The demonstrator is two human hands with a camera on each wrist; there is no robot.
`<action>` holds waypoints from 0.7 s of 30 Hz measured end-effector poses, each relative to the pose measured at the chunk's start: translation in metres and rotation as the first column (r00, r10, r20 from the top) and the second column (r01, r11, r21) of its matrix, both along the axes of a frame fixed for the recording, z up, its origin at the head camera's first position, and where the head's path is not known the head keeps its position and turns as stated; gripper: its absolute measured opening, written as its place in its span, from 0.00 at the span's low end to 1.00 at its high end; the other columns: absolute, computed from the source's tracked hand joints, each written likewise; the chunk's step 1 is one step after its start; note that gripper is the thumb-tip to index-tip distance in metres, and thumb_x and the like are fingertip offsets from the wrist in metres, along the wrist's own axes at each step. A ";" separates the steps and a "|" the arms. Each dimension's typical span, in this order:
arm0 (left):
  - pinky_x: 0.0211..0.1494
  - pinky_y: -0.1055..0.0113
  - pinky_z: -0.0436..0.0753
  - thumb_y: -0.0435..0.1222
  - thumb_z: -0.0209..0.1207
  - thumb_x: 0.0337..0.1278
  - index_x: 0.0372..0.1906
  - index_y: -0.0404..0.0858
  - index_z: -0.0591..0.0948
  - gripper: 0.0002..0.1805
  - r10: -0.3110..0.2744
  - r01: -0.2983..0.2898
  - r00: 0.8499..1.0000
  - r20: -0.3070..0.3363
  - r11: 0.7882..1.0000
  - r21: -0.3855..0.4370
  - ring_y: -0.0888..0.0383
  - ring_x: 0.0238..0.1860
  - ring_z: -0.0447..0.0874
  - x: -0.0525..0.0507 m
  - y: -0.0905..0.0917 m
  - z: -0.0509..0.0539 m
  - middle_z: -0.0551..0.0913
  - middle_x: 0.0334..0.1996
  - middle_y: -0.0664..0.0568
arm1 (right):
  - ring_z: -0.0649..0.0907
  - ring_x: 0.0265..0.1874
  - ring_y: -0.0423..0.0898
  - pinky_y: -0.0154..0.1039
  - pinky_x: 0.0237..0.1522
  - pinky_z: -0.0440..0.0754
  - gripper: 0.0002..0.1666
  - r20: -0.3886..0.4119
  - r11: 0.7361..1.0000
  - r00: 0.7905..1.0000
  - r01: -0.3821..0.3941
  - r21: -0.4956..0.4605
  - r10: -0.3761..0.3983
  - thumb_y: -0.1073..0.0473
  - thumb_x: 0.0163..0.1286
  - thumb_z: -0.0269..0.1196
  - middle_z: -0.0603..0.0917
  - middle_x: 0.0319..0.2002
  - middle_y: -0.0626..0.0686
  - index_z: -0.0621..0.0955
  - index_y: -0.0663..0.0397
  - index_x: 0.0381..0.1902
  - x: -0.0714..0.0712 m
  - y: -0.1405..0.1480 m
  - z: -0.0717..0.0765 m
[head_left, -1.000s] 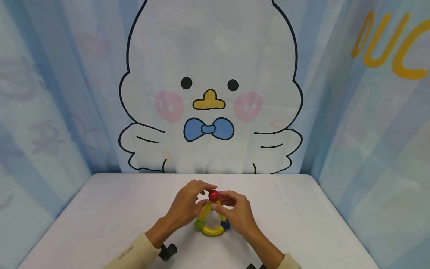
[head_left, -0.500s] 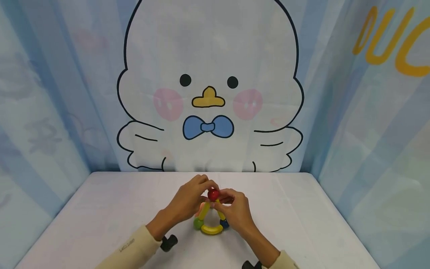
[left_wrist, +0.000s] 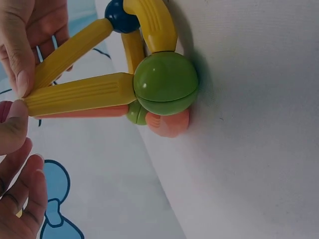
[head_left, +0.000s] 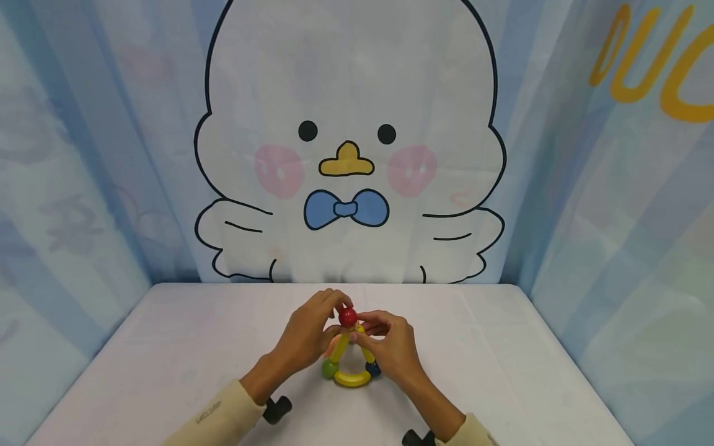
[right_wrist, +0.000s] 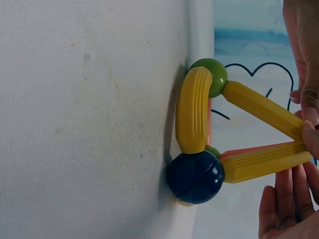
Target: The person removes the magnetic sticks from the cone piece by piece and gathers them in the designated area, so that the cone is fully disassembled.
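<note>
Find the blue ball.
In the head view, the blue ball sits at the right end of the curved yellow rod, beside the right hand.

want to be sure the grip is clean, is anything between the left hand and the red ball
Nothing visible: in the head view, the left hand touches the red ball directly. The right hand is close beside it, at the yellow sticks, but not between.

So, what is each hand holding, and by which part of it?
The left hand holds the red ball by its upper side; the right hand pinches the yellow sticks near their upper ends.
</note>
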State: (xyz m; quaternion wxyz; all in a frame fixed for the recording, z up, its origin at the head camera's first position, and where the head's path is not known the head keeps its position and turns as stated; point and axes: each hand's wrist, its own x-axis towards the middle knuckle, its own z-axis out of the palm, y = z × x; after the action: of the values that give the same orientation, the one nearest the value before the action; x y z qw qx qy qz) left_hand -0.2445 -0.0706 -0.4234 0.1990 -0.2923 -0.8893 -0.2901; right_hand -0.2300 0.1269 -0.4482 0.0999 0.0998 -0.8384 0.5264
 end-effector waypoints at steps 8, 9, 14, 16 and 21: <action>0.46 0.69 0.85 0.34 0.80 0.51 0.57 0.47 0.82 0.27 0.080 -0.080 0.997 0.006 0.996 0.050 0.60 0.45 0.84 0.003 -0.011 -0.002 0.87 0.48 0.58 | 0.86 0.39 0.41 0.42 0.55 0.89 0.17 0.002 1.000 1.000 0.003 -0.001 -0.003 0.55 0.66 0.78 0.90 0.38 0.46 0.90 0.47 0.52 -0.001 -0.002 0.000; 0.45 0.69 0.85 0.35 0.80 0.51 0.57 0.47 0.82 0.27 0.089 -0.089 0.996 0.010 0.995 0.051 0.60 0.45 0.84 0.003 -0.013 -0.002 0.87 0.48 0.58 | 0.86 0.39 0.41 0.43 0.55 0.89 0.17 0.000 1.000 1.000 0.003 0.000 -0.003 0.55 0.66 0.78 0.90 0.38 0.46 0.90 0.47 0.52 -0.001 -0.002 0.000; 0.45 0.69 0.85 0.36 0.79 0.51 0.58 0.46 0.84 0.27 0.120 -0.122 0.992 0.035 0.991 0.049 0.60 0.46 0.84 0.004 -0.025 -0.005 0.88 0.47 0.58 | 0.86 0.39 0.42 0.44 0.55 0.89 0.17 -0.006 1.000 1.000 0.007 0.006 -0.007 0.55 0.66 0.78 0.90 0.38 0.46 0.90 0.50 0.52 -0.001 -0.001 0.000; 0.45 0.68 0.85 0.35 0.80 0.51 0.59 0.46 0.84 0.28 0.132 -0.134 0.990 0.041 0.990 0.044 0.60 0.46 0.84 0.004 -0.030 -0.006 0.88 0.48 0.57 | 0.86 0.39 0.42 0.45 0.55 0.89 0.17 -0.005 1.000 1.000 0.010 0.006 -0.010 0.55 0.66 0.78 0.89 0.38 0.46 0.90 0.50 0.52 -0.001 -0.002 0.000; 0.45 0.68 0.85 0.34 0.80 0.50 0.58 0.46 0.84 0.28 0.173 -0.175 0.983 0.058 0.984 0.029 0.59 0.46 0.83 0.003 -0.041 -0.013 0.88 0.48 0.56 | 0.85 0.39 0.42 0.46 0.55 0.89 0.17 0.001 1.000 1.000 0.015 0.000 -0.015 0.56 0.66 0.78 0.89 0.38 0.46 0.90 0.48 0.52 0.001 -0.002 0.000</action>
State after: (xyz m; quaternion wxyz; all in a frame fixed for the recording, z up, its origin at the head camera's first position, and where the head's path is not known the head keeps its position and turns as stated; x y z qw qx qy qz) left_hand -0.2415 -0.1118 -0.4359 0.2039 -0.2021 -0.9115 -0.2947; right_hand -0.2294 0.1248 -0.4481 0.1036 0.0932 -0.8392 0.5257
